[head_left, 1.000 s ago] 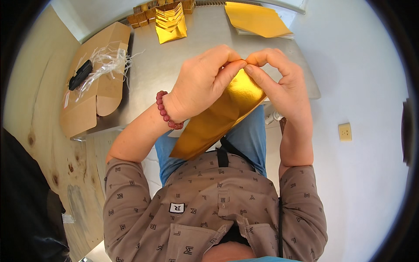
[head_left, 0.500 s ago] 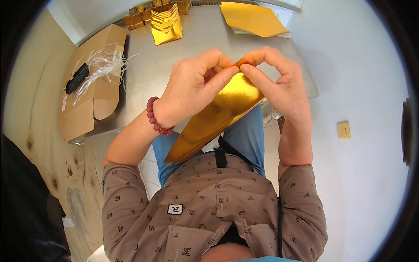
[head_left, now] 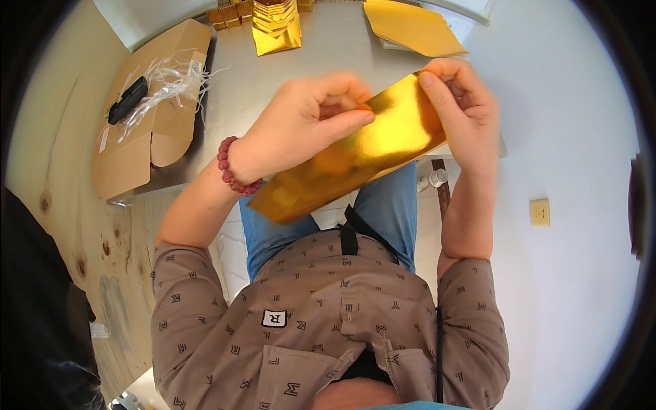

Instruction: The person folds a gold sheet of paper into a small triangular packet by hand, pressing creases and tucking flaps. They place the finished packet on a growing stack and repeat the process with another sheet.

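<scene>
Apart at the frame's upper centre, the left hand (head_left: 294, 126) pinches the upper-left edge of a gold foil sheet (head_left: 396, 130) and the right hand (head_left: 466, 102) its top corner, apparently keeping it spread. Folded foil pieces (head_left: 277, 39) overlap above, probably saving table (head_left: 331, 44) space.

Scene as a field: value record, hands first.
left hand: fingertips at gold sheet's upper left edge; grip unclear
right hand: pinching sheet's upper right corner, thumb on top
sheet: shiny, held slanting above the lap
wrist: dark red bracelet, left
table: grey metal
table far side: folded gold stack; to its right, yellow sheets
table left: carton bearing clear strips and black object
</scene>
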`<state>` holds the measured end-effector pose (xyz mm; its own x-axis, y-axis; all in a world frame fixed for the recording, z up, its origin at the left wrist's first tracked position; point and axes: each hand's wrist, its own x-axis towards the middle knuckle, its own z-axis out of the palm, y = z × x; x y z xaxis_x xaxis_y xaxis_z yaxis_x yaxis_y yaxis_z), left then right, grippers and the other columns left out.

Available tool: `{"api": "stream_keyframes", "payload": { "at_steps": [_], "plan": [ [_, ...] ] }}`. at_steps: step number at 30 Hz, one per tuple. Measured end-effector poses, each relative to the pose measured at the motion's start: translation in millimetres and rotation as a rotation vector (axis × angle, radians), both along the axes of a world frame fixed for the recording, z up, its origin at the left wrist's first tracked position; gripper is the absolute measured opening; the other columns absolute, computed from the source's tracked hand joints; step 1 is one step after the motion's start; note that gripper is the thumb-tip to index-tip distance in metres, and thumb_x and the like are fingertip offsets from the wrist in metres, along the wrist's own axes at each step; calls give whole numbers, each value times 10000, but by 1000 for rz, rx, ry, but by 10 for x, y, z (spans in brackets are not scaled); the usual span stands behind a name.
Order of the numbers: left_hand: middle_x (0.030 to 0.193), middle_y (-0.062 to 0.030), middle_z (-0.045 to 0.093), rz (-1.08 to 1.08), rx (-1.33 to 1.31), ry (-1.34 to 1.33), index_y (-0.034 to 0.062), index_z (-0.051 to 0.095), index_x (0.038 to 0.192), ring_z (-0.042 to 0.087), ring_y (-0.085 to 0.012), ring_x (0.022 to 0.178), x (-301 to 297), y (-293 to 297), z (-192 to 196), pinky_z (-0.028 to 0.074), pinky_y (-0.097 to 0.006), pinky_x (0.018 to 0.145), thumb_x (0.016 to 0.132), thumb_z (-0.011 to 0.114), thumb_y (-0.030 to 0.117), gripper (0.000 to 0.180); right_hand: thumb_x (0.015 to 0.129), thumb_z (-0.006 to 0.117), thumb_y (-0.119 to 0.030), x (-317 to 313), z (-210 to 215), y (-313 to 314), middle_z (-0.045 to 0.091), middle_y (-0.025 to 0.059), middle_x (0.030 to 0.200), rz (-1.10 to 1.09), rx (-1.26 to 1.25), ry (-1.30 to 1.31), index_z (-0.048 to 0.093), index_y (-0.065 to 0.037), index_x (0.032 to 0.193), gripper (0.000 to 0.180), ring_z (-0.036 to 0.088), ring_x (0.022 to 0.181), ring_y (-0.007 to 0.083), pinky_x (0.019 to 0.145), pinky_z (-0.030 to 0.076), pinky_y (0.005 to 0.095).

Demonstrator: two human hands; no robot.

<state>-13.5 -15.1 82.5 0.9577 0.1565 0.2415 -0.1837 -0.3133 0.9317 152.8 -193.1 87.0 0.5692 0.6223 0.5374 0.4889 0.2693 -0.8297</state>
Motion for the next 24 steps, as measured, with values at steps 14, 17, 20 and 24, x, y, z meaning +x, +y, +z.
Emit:
{"api": "stream_keyframes", "payload": {
  "at_steps": [14, 17, 20, 24],
  "plan": [
    [892, 31, 697, 257, -25, -118, 8, 706, 1015, 602, -22, 802, -508, 459, -114, 488, -192, 728, 976, 728, 57, 66, 1019, 664, -82, 348, -162, -27, 664, -33, 871, -231, 234, 132, 693, -32, 1021, 58, 574, 782, 33, 729, 456, 189],
    [913, 17, 717, 288, -147, -240, 23, 713, 1021, 614, -20, 815, -512, 444, -177, 489, -189, 718, 962, 748, 52, 75, 1023, 657, -82, 372, -222, -16, 660, -28, 884, -279, 269, 134, 686, -24, 1011, 66, 569, 807, 33, 763, 458, 191],
    [901, 15, 714, 340, -223, -307, 35, 712, 1024, 610, -18, 814, -508, 405, -219, 483, -186, 712, 957, 758, 57, 84, 1023, 659, -87, 380, -271, -30, 658, -16, 918, -283, 297, 140, 686, -24, 1025, 69, 567, 840, 47, 796, 466, 207],
    [880, 29, 702, 377, -235, -285, 41, 712, 1034, 593, -15, 794, -525, 398, -231, 467, -187, 687, 958, 760, 66, 93, 1034, 644, -94, 395, -304, -54, 666, 10, 955, -317, 293, 172, 681, -23, 1076, 91, 588, 869, 78, 810, 485, 225]
  ]
}}
